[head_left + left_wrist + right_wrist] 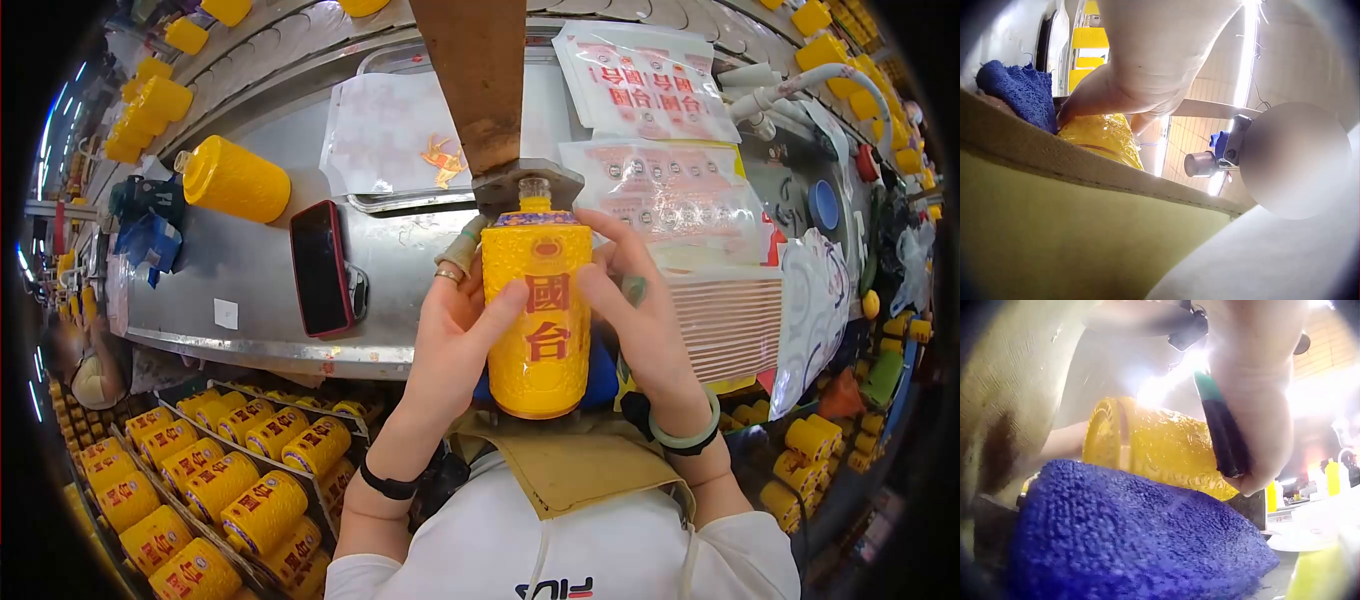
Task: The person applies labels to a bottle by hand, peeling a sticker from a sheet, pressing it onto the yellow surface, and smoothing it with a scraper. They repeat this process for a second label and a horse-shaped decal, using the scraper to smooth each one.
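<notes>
A yellow embossed bottle (540,375) lies with its clear glass neck (534,190) pointing away from me and its large red characters facing up. My left hand (452,320) grips its left side, thumb on the front beside the characters; a finger cot and a ring show on that hand. From the right my right hand (645,310) holds it, thumb on the front and forefinger near the shoulder. A blue towel (1141,531) lies beneath the bottle in the right wrist view. The bottle's neck overlaps the metal end of a brown bar (468,80) in the head view.
Another yellow bottle (237,180) and a phone (320,268) lie on the metal bench to the left. Printed decal sheets (650,85) and a striped sheet (725,325) are at right. Crates (325,490) of yellow bottles stand lower left. A white curved pipe (830,72) rises at right.
</notes>
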Available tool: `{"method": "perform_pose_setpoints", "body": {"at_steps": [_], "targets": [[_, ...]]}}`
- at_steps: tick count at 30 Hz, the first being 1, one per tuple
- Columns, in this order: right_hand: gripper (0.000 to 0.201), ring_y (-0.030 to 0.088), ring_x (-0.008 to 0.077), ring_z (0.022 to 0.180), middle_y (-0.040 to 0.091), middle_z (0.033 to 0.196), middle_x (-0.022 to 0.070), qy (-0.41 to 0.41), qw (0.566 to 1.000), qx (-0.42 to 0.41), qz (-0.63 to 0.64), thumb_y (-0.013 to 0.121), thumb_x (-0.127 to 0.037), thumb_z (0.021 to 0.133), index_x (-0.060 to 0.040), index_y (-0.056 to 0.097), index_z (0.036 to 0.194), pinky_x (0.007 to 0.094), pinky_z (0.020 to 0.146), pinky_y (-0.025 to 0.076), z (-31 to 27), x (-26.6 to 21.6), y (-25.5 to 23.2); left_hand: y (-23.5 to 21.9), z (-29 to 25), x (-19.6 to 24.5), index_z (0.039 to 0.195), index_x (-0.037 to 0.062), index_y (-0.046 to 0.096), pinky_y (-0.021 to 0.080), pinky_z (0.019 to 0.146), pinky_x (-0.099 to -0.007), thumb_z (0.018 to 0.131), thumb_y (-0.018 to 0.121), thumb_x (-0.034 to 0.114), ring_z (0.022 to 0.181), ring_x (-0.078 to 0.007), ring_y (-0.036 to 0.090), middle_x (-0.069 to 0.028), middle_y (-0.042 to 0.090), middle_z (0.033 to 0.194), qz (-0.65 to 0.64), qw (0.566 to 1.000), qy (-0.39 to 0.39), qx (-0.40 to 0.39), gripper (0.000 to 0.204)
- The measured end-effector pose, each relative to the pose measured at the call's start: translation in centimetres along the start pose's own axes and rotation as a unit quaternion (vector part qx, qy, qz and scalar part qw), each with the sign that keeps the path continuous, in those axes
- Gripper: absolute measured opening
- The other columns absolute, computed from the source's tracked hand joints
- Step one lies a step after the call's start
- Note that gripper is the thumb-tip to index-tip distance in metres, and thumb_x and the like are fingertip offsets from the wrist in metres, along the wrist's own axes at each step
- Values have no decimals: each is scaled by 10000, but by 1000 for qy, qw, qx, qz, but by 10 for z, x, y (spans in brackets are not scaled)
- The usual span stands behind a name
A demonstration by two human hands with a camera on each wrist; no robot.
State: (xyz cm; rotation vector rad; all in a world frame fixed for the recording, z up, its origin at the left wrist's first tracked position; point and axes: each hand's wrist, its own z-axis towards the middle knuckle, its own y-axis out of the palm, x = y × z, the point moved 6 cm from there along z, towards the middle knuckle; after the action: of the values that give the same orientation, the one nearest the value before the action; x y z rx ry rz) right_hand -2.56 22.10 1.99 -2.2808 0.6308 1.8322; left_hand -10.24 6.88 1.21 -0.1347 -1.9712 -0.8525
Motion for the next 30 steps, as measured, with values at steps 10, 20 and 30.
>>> {"method": "perform_pose_setpoints", "body": {"at_steps": [10,20,30], "targets": [[600,440,46,820,508,923,-55,-28,1000,4,-14,780,-136,911,-37,508,1437,203,749,380,3,10,0,0,0,1,1551,-28,296,424,1142,-373,984,680,52,1354,-217,514,-156,503,1473,16,1000,16,-8,690],[605,458,42,840,547,953,-41,-12,1000,-1,19,779,-123,901,-22,507,1432,203,748,384,3,5,2,1,0,2,1536,-42,303,435,1128,-364,984,676,45,1341,-210,520,-154,510,1454,1,1000,22,-11,672],[606,495,48,885,582,990,-19,-10,1000,2,13,777,-117,905,-19,501,1435,197,789,414,3,3,5,0,0,0,1547,-35,293,428,1134,-366,987,677,50,1347,-206,514,-153,506,1458,21,999,22,-16,684]]}}
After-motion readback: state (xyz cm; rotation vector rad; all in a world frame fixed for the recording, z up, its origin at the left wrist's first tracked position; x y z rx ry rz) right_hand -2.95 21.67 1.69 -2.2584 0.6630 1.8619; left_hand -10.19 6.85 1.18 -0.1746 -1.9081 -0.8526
